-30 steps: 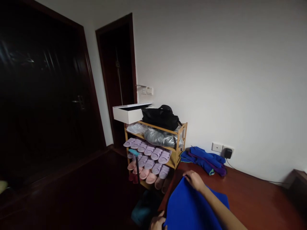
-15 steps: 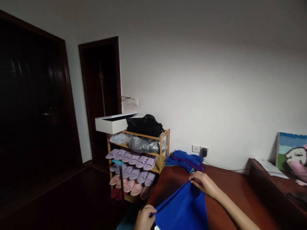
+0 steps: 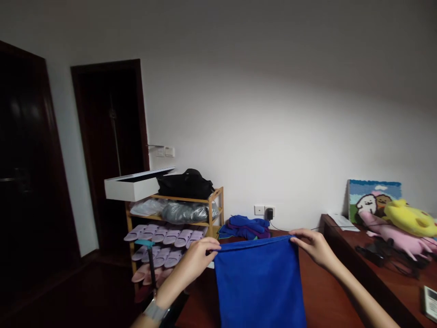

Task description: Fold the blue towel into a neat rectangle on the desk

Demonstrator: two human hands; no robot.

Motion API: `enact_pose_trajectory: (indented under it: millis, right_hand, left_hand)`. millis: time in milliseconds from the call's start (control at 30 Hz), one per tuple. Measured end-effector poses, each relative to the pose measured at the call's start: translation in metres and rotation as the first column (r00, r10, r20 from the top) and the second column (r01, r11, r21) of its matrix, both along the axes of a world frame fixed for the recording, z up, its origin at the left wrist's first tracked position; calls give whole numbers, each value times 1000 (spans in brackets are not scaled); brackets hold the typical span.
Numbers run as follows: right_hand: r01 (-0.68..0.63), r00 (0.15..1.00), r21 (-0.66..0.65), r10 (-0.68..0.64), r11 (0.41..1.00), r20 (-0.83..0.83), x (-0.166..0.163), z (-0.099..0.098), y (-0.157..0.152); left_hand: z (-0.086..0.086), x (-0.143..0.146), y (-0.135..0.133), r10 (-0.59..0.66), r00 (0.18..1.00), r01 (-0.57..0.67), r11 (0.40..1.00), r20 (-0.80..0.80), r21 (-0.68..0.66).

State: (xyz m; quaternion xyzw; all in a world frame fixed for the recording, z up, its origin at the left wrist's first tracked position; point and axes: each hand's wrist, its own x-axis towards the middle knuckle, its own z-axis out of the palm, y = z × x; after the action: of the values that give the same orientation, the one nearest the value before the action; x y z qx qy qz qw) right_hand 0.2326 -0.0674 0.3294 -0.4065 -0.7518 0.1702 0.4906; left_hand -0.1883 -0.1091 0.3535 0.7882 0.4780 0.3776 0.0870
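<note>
A blue cloth point(image 3: 259, 287) hangs spread out between my hands, its hemmed top edge nearly level and its lower end cut off by the frame. My left hand point(image 3: 200, 256) pinches the left top corner between thumb and fingers. At the right top corner, my right hand point(image 3: 314, 247) has the edge in a similar pinch. Behind the cloth, by the wall, lies a crumpled pile of blue and purple cloths point(image 3: 247, 226) on a reddish-brown wooden surface point(image 3: 324, 291).
A wooden shoe rack point(image 3: 209, 214) at the left holds purple and pink slippers, plastic-wrapped things, a black bag point(image 3: 186, 184) and a white box point(image 3: 128, 189). Plush toys point(image 3: 409, 221), a picture point(image 3: 373, 193) and cables stand on a raised ledge at the right.
My left hand has risen, bringing the cloth's top edge from a slant to nearly level and spreading it toward me. The view has turned to the right.
</note>
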Motion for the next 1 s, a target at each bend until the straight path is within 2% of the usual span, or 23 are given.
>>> enact_pose_trajectory:
  millis: [133,233,400,567,733,867,1000]
  right_hand:
    - [44,997,-51,-47,998,-66,24,-4,-10]
    - [60,994,-92,-68,994,-85,40,-8,-16]
    - [67,991,-160,-84,985,-101,59,-9,-24]
    - [89,990,-155,-105,984,-94,66,-3,-34]
    - [111,980,-144,-133,983,-146,68,1,-40]
    - [114,980,-153,-137,982,-148,67,2,-42]
    - [120,982,-146,-139,982,-130,68,0,-43]
  left_hand:
    - [12,22,-11,-114,993,112,992,-25,-55]
    - [10,31,-13,-143,989,140,987,-28,-73]
    - [7,41,-4,-152,986,158,982,69,-104]
    - [13,49,5,-150,978,163,983,145,-83]
    - [24,53,6,-198,959,222,969,203,-105]
    - [35,55,8,-245,944,283,946,220,-159]
    - [38,57,14,-275,936,324,917,219,-234]
